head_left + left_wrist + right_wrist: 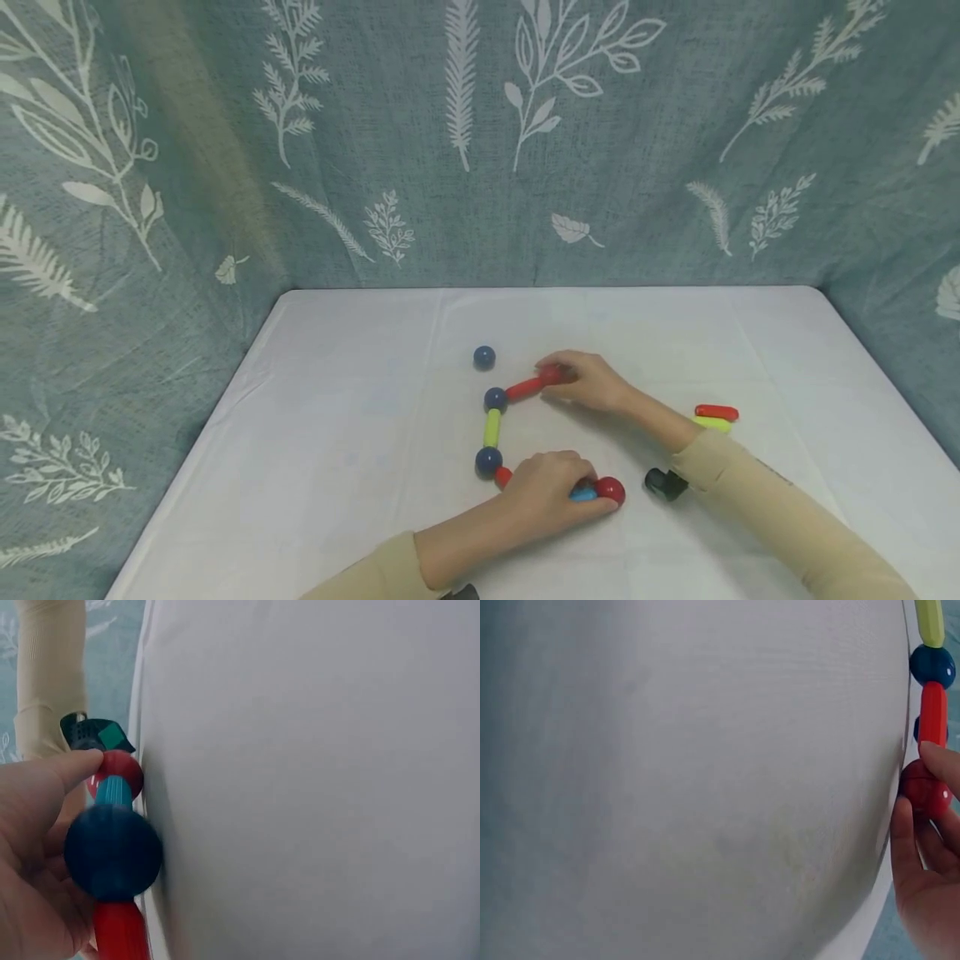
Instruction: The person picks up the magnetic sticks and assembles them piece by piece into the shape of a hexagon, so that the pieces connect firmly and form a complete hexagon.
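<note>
A bent chain of coloured balls and rods lies on the white table. Its far end is a red ball [922, 787], pinched between the thumb and fingers of my right hand [588, 382]. From there a red rod [523, 389] leads to a blue ball [495, 399], a yellow-green rod [491, 428] and another blue ball [488, 461]. My left hand [543, 496] covers the near stretch, thumb and fingers gripping around the red ball [610, 492] at that end. Under this hand, the left wrist view reveals a light-blue rod [114, 791], a blue ball [112, 852] and a red rod [121, 930].
A loose blue ball [484, 357] sits behind the chain. Right of my right forearm lie a red rod [716, 412] and a yellow-green rod [712, 424], partly behind the sleeve. Black wrist gear [663, 483] shows below the right wrist. Patterned cloth [420, 125] hangs behind the table.
</note>
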`<state>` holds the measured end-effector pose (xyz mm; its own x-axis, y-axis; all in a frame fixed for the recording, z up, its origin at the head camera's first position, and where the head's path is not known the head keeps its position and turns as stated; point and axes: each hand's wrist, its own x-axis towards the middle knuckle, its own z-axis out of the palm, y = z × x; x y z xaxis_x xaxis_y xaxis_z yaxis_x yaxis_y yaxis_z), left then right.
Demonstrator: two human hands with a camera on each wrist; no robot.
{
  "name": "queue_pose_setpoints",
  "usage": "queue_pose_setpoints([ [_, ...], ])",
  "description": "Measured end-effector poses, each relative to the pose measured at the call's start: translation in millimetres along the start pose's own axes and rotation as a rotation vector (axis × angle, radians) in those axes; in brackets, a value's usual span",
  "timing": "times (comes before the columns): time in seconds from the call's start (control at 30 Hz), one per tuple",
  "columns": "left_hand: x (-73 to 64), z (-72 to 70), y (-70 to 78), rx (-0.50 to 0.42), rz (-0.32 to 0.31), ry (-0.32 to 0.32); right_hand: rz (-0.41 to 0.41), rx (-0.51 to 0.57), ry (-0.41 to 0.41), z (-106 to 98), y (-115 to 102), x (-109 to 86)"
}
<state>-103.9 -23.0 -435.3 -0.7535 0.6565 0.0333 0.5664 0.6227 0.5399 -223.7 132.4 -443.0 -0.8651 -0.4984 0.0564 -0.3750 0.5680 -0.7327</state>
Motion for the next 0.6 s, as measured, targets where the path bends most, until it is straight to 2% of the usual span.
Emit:
queue_pose_setpoints([
  [0.17,4.7,-6.0,-8.6,0.015,0.075,0.010,0.015,0.002,-0.009,-2,-2,-5.1],
  [0.23,8.4,-15.5,-16.8,0.023,0.107,0.033,0.016,0.012,-0.001,-8,-3,-10.4],
  [0.3,13.7,-27.7,-28.3,0.035,0.120,0.082,0.025,0.021,0.021,-16,-2,-18.2],
  [0.37,20.6,-40.1,-40.9,0.039,0.105,0.150,0.035,0.022,0.053,-25,2,-27.6],
  [0.47,31.4,-55.0,-59.2,0.005,0.040,0.224,0.070,-0.007,0.102,-40,12,-44.3],
  [0.53,37.5,-60.8,-69.2,-0.033,-0.007,0.227,0.094,-0.039,0.126,-50,18,-57.4],
  [0.6,42.4,-63.7,-76.7,-0.072,-0.040,0.198,0.114,-0.076,0.139,-61,23,-71.3],
])
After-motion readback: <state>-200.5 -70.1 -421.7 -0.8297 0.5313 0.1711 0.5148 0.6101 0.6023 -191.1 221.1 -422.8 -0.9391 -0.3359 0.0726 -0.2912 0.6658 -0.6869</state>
